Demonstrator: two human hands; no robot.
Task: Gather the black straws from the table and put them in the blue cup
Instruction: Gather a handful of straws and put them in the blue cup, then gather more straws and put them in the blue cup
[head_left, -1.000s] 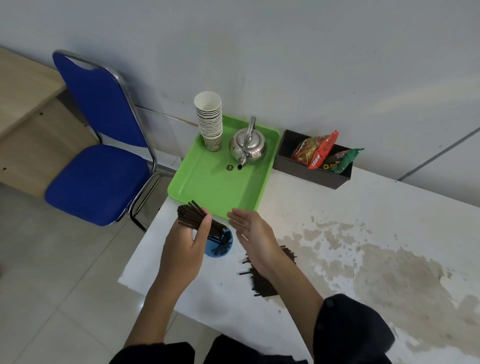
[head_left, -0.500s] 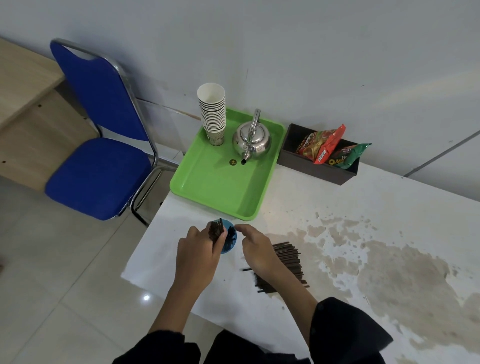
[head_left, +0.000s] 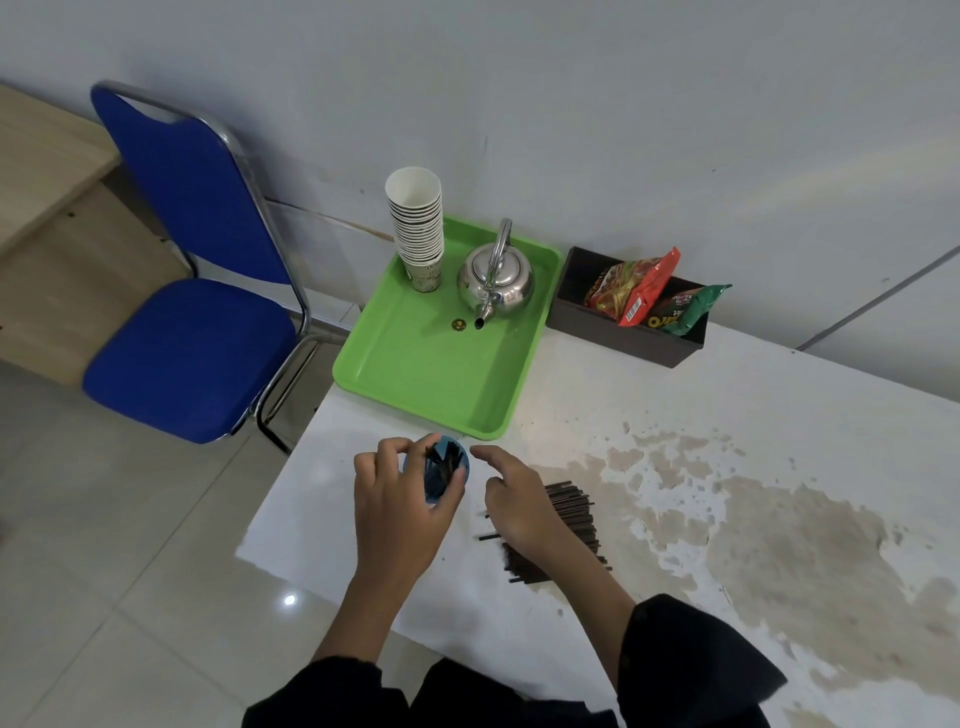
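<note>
The blue cup (head_left: 441, 470) stands near the table's left edge, just in front of the green tray. Several black straws (head_left: 442, 462) sit inside it, leaning at different angles. My left hand (head_left: 397, 506) wraps the cup, fingers on its far left rim and thumb on its near right side. My right hand (head_left: 514, 501) hovers just right of the cup with its fingers apart and nothing in it. Under and beside that hand a pile of loose black straws (head_left: 571, 512) lies on the table, partly hidden by my wrist.
A green tray (head_left: 415, 379) behind the cup carries a steel kettle (head_left: 496, 283) and a stack of paper cups (head_left: 418, 223). A dark box (head_left: 618, 335) of snack packets stands at the wall. A blue chair (head_left: 192, 332) is left of the table. Brown stains (head_left: 769, 525) cover the right side.
My left hand brought its bundle of straws down into the blue cup and now holds the cup itself. My right hand drew slightly back towards the pile.
</note>
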